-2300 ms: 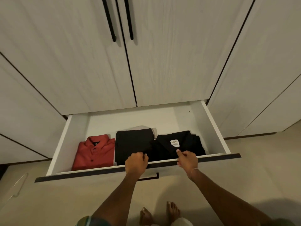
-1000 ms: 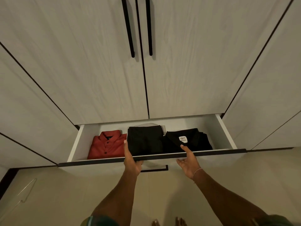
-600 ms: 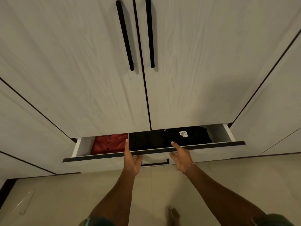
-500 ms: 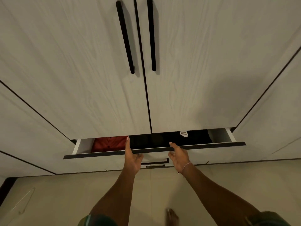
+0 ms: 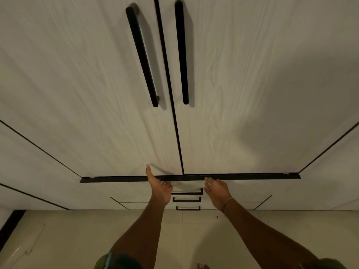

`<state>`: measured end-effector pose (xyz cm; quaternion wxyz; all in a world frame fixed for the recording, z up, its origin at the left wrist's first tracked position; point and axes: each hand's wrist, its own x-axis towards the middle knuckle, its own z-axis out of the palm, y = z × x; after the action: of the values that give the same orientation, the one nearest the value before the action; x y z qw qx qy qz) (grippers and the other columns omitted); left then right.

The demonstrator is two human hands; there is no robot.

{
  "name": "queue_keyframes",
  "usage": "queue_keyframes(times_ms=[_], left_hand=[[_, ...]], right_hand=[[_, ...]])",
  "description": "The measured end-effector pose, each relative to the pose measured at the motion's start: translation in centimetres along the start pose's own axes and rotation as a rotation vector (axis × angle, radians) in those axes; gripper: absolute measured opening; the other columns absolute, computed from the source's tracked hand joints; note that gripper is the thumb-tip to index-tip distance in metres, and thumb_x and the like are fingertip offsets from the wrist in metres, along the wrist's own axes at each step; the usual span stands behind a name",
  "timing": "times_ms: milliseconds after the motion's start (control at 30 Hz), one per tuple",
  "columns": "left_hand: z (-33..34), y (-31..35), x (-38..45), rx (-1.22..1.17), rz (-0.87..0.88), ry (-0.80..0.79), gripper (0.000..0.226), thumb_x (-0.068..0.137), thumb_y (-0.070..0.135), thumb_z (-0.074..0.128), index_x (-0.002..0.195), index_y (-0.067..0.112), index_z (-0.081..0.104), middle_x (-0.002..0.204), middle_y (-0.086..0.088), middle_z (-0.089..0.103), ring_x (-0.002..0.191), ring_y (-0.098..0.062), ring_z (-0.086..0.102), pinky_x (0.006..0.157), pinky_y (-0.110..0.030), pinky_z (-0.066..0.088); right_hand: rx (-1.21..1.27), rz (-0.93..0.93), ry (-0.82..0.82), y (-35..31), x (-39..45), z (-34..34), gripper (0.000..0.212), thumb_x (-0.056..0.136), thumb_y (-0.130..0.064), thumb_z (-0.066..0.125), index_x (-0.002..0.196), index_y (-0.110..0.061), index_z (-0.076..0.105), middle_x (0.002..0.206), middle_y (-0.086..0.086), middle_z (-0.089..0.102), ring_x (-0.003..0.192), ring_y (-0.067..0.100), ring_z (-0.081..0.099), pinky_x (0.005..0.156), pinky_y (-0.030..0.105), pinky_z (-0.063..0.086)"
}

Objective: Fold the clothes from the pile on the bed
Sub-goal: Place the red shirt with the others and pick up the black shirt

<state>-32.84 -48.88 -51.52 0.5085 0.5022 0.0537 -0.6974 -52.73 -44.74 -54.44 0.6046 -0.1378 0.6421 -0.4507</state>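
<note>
Since the drawer (image 5: 190, 178) sits nearly flush w/ the wardrobe, both hands are flat for pushing: left hand (image 5: 160, 188) & right hand (image 5: 216, 191) w/ fingers straight on its front edge, gripping nothing. Clothes not visible, presumably inside.

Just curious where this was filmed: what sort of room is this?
Probably a bedroom or dressing area at home: a built-in wardrobe with tall doors and long black handles, a stack of drawers beneath, both hands at the top drawer's front, and a wire hanger on the tiled floor.
</note>
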Motion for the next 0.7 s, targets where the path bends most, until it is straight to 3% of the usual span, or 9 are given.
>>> queue_keyframes(times_ms=[100, 200, 300, 400, 500, 700], left_hand=[[0.4, 0.2, 0.8, -0.028, -0.003, 0.015, 0.126, 0.071, 0.083, 0.061, 0.160, 0.012, 0.008, 0.157, -0.019, 0.032, 0.142, -0.036, 0.037, 0.122, -0.046, 0.026], [0.5, 0.1, 1.5, -0.039, 0.018, 0.007, 0.123, 0.071, 0.084, 0.060, 0.159, 0.009, 0.017, 0.142, -0.018, 0.049, 0.129, -0.035, 0.050, 0.116, -0.045, 0.035], [0.5, 0.4, 2.1, -0.025, 0.019, 0.011, 0.122, 0.068, 0.085, 0.061, 0.154, 0.005, 0.028, 0.136, -0.017, 0.054, 0.125, -0.034, 0.053, 0.116, -0.045, 0.036], [0.9, 0.5, 2.2, -0.032, 0.022, 0.016, 0.117, 0.071, 0.085, 0.058, 0.151, 0.003, 0.033, 0.136, -0.016, 0.052, 0.127, -0.033, 0.050, 0.118, -0.044, 0.034], [1.0, 0.4, 2.0, -0.075, 0.016, 0.019, 0.113, 0.076, 0.083, 0.055, 0.152, 0.003, 0.031, 0.137, -0.018, 0.049, 0.127, -0.035, 0.048, 0.116, -0.044, 0.033], [1.0, 0.5, 1.6, -0.176, 0.023, 0.018, 0.114, 0.080, 0.082, 0.052, 0.156, 0.004, 0.022, 0.157, -0.022, 0.032, 0.145, -0.038, 0.033, 0.122, -0.049, 0.026]], right_hand=[[-0.019, 0.002, 0.016, 0.0, 0.9, 0.1, 0.028, 0.099, -0.005, 0.055, 0.123, 0.009, 0.056, 0.111, 0.018, 0.056, 0.094, 0.026, 0.057, 0.098, 0.045, 0.051], [0.084, 0.039, 0.012, -0.3, 1.2, 0.6, 0.005, 0.098, 0.000, 0.054, 0.099, -0.001, 0.058, 0.103, 0.016, 0.054, 0.088, 0.022, 0.055, 0.079, 0.031, 0.051], [0.168, 0.067, 0.039, -0.6, 1.3, 0.7, 0.018, 0.097, 0.003, 0.053, 0.081, -0.005, 0.056, 0.094, 0.015, 0.053, 0.090, 0.023, 0.052, 0.077, 0.029, 0.048], [0.196, 0.069, 0.022, -0.7, 1.5, 0.6, 0.023, 0.098, 0.007, 0.045, 0.081, -0.005, 0.053, 0.099, 0.015, 0.052, 0.094, 0.025, 0.051, 0.084, 0.031, 0.048], [0.191, 0.064, 0.038, -0.6, 1.7, 0.7, 0.018, 0.096, 0.009, 0.050, 0.086, -0.003, 0.058, 0.103, 0.017, 0.057, 0.103, 0.028, 0.054, 0.098, 0.039, 0.047], [0.165, 0.021, -0.012, -0.2, 1.9, 0.5, 0.010, 0.096, 0.003, 0.056, 0.094, -0.005, 0.062, 0.104, 0.016, 0.061, 0.104, 0.027, 0.060, 0.091, 0.035, 0.053]])
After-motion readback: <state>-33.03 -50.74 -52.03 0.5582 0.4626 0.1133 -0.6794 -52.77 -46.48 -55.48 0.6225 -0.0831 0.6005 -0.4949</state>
